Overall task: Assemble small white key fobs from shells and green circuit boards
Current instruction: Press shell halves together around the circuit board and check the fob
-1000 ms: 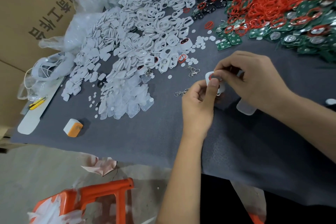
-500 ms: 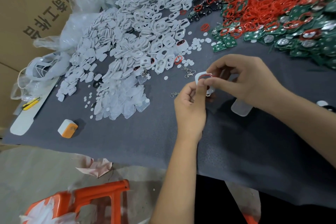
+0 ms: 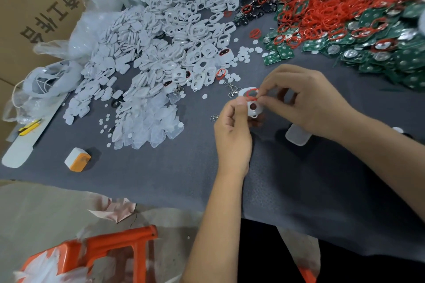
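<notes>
Hands are brought together above the grey mat (image 3: 161, 174), near the middle of the scene. A white shell (image 3: 252, 108) is gripped between the thumb and curled fingers of the left hand (image 3: 232, 135), and a red ring (image 3: 252, 94) is pinched against its far end by the fingertips of the right hand (image 3: 308, 101). White shells (image 3: 184, 30) are heaped to the far left, red rings (image 3: 340, 2) and green boards (image 3: 391, 53) to the far right. A clear cover (image 3: 297, 138) lies just under the right wrist.
</notes>
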{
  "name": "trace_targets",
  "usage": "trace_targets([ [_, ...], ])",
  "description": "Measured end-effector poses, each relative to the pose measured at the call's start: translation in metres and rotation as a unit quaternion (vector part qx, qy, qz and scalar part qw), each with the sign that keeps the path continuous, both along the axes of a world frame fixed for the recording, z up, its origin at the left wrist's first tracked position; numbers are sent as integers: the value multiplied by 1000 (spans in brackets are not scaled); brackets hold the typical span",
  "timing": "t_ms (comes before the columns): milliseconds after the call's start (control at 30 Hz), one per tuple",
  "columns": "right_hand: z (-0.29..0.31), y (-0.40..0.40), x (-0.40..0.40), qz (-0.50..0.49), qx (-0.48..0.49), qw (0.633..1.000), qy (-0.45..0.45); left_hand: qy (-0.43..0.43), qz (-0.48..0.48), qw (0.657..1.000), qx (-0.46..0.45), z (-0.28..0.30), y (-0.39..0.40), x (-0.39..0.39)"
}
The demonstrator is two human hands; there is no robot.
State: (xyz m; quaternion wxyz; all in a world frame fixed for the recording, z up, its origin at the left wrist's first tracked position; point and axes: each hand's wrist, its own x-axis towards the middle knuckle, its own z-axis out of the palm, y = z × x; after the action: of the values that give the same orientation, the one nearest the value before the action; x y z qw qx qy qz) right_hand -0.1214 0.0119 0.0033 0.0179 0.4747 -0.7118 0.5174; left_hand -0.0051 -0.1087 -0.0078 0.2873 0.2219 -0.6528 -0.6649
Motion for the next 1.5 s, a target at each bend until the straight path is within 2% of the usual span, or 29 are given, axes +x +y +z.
trace_targets([
  [300, 4, 4, 1, -61, 6, 998, 32, -11, -8, 1000, 17, 1, -1, 0],
  [600, 1, 2, 1, -9, 6, 999, 35, -1, -23, 1000, 9, 2, -1, 1],
  [1200, 0, 0, 2, -9, -43, 998, 38, -5, -45, 999, 24, 1, -2, 3],
  [1500, 3, 1, 4, -17, -26, 999, 28, -6, -57, 998, 22, 1, -4, 4],
])
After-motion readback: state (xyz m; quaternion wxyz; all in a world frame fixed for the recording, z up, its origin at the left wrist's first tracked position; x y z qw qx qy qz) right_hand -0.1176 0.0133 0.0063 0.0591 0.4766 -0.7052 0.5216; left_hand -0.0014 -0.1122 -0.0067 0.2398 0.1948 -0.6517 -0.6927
